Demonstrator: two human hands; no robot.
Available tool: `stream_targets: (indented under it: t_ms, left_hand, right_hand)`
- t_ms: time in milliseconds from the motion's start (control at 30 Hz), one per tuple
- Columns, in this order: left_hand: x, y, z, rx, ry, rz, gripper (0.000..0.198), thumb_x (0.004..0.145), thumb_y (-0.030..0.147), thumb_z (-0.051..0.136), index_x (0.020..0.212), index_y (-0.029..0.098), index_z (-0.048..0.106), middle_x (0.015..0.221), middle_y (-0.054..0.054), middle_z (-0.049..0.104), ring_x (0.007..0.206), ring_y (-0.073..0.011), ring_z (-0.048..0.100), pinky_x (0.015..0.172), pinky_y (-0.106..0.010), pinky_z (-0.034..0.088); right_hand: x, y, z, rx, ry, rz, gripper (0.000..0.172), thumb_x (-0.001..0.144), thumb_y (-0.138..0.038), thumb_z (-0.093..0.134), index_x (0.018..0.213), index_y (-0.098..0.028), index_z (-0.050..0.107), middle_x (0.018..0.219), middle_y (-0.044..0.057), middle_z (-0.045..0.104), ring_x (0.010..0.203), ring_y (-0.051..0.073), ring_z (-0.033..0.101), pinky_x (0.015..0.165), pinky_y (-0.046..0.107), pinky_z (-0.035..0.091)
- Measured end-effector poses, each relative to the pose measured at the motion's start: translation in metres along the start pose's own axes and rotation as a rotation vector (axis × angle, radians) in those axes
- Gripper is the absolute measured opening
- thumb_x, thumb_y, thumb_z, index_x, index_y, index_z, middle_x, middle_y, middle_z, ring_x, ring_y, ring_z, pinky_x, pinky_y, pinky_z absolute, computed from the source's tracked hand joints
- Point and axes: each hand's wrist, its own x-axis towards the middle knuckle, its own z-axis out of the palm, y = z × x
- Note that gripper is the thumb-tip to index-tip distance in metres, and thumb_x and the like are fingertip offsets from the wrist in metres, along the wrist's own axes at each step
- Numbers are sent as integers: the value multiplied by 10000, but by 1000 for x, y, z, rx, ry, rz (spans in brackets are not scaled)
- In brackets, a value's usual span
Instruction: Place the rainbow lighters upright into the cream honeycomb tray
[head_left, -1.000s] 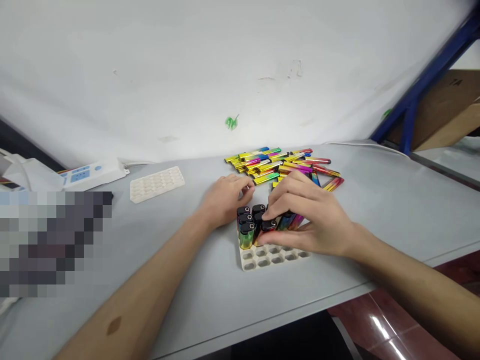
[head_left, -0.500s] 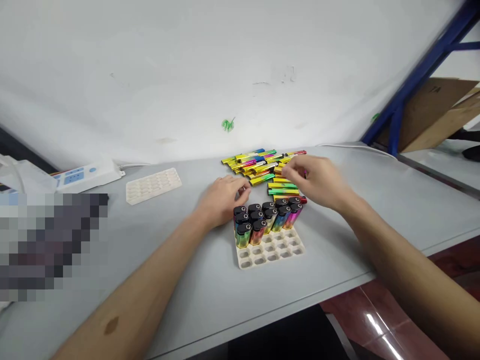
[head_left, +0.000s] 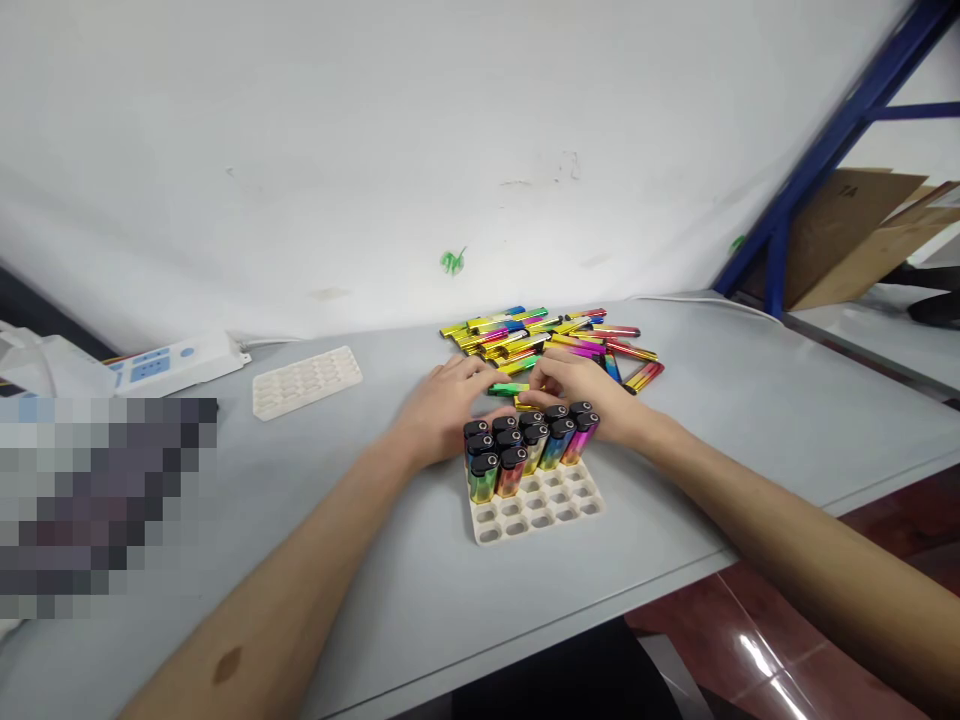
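Observation:
A white tray with oval slots [head_left: 556,497] lies on the table, with several black-topped lighters [head_left: 511,470] upright in its rear and left slots. Just behind it, my left hand [head_left: 448,400] is curled, its fingertips at one end of a green lighter [head_left: 510,389]. From the other side my right hand [head_left: 574,385] pinches that same lighter's right end. A loose pile of shiny yellow, green, pink and red lighters [head_left: 517,340] spreads behind both hands, partly hidden by the right one.
Near the wall at left lies a second white slotted tray [head_left: 307,382]. A white power strip [head_left: 176,362] is farther left, beside a pixelated area. Cardboard boxes [head_left: 847,235] lean behind a blue metal frame [head_left: 776,265] at right. A white cable runs along the wall.
My right hand has moved left and down from the pile toward my left hand, uncovering lighters on the pile's right. A green lighter is now between my hands. The view has shifted slightly.

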Motion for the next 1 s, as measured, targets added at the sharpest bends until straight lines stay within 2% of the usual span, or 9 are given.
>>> stream_targets:
  t_ms: [100, 167, 300, 400, 500, 633, 767, 900, 1000]
  left_hand:
    - [0, -4, 2, 47, -58, 25, 348, 979, 505, 511, 1251, 311, 608, 1307, -58, 592, 1195, -259, 535, 1000, -437, 433]
    - [1, -4, 2, 69, -47, 3, 307, 982, 468, 518, 1210, 289, 619, 1277, -64, 592, 1187, -260, 533, 991, -434, 435]
    - [1, 2, -3, 84, -39, -79, 214, 955, 386, 569, 1112, 245, 607, 1212, -70, 601, 1150, -268, 532, 960, -432, 450]
    - [1, 4, -5, 119, -34, -138, 174, 934, 354, 580, 1062, 236, 581, 1180, -79, 599, 1123, -283, 525, 935, -445, 455]
    - [1, 3, -3, 159, 11, -195, 182, 908, 325, 578, 1059, 228, 551, 1156, -92, 596, 1093, -292, 523, 903, -449, 459]
    - [2, 2, -2, 199, 4, -227, 156, 899, 287, 533, 1038, 218, 553, 1121, -104, 625, 1084, -310, 521, 896, -471, 439]
    - [3, 4, -4, 218, -27, -219, 82, 897, 262, 520, 963, 224, 549, 1051, -91, 662, 1066, -313, 535, 887, -474, 421]
    - [3, 5, -5, 159, -24, -187, 101, 894, 259, 540, 990, 227, 540, 1047, -79, 671, 1055, -294, 552, 882, -453, 435]
    - [2, 5, -4, 97, 1, -131, 137, 896, 255, 563, 1030, 232, 545, 1085, -68, 669, 1071, -271, 556, 890, -423, 454]
  right_hand:
    - [-1, -4, -4, 13, -9, -14, 168, 934, -350, 596, 846, -209, 572, 893, 47, 548, 799, 187, 533, 718, 324, 423]
    - [-3, -6, -12, -55, -56, -38, 76, 872, -257, 631, 904, -202, 589, 929, 68, 560, 873, 220, 538, 758, 341, 420]
    - [-6, -8, -27, -189, -197, -39, 244, 718, -130, 656, 954, -180, 617, 963, 104, 563, 942, 273, 520, 797, 374, 401]
    - [-6, -9, -29, -164, -230, -28, 243, 680, -93, 658, 903, -184, 625, 948, 100, 562, 951, 280, 521, 790, 375, 397]
    - [-5, -9, -24, -18, -118, 55, 147, 780, -209, 695, 841, -209, 561, 878, 64, 584, 843, 236, 532, 716, 357, 397]
    - [-3, -9, -19, 306, 119, 220, 280, 909, -473, 652, 915, -239, 498, 740, -18, 574, 608, 141, 501, 573, 311, 366]
    - [-2, -10, -21, 409, 208, 285, 276, 935, -482, 622, 1019, -221, 593, 675, -40, 524, 552, 112, 460, 531, 296, 345]
    - [0, -5, -19, 594, 254, 350, 334, 857, -463, 730, 1053, -206, 646, 650, -55, 480, 578, 111, 425, 528, 282, 324]
    - [2, 2, -15, 734, 263, 329, 322, 817, -441, 775, 1014, -196, 701, 657, -53, 465, 587, 105, 368, 522, 277, 287]
